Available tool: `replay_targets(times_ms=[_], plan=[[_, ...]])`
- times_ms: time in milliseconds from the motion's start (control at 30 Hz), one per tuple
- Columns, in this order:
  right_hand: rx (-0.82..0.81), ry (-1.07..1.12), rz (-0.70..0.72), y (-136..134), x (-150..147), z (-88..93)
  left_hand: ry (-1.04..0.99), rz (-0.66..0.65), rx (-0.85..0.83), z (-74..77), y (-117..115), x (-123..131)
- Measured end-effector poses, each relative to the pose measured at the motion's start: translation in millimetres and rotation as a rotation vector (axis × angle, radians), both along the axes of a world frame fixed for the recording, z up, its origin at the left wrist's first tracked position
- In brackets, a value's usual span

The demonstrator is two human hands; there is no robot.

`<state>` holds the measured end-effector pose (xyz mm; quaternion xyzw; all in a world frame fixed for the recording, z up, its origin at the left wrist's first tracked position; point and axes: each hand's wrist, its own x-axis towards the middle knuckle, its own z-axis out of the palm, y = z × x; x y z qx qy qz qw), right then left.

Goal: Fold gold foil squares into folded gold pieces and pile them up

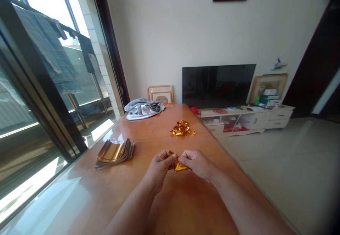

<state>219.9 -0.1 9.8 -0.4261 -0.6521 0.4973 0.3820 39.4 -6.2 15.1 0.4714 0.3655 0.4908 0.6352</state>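
Both my hands meet over the middle of the orange wooden table (111,192). My left hand (159,167) and my right hand (198,163) pinch a small folded piece of gold foil paper (177,165) between their fingertips, just above the tabletop. Farther away on the table lies a small pile of folded gold foil pieces (182,127). To the left of my hands sits a stack of flat gold foil sheets (114,152), curled up at the edges.
A crumpled grey garment (143,108) lies at the table's far end. A glass sliding door (39,96) runs along the left. Beyond the table's right edge are a tiled floor (287,164), a white TV cabinet (247,119) and a dark television (217,85).
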Motion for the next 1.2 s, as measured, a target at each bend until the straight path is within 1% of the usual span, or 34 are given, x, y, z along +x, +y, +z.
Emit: replay_targets(times_ms=[200,333,433,700,833,1100,1200], plan=[[0.003,0.045,0.075,-1,2,3.6,-0.003,0.061,-0.005,-0.1,0,-1],[-0.031,0.002,0.045,-1,7,4.4,-0.014,0.079,-0.003,0.2,2,-4],[-0.039,-0.027,0.026,-1,8,4.7,-0.023,0.069,-0.013,0.6,4,-7],[0.030,-0.109,0.024,0,15,10.5,-0.062,0.016,-0.122,0.2,8,-14],[0.059,-0.137,0.035,1,19,10.0,-0.071,0.008,-0.127,-1.4,9,-17],[0.066,-0.148,0.053,3,21,4.8,0.046,0.075,-0.079,1.6,6,-16],[0.072,-0.159,0.050,5,23,3.5,0.124,0.199,-0.068,5.7,7,-19]])
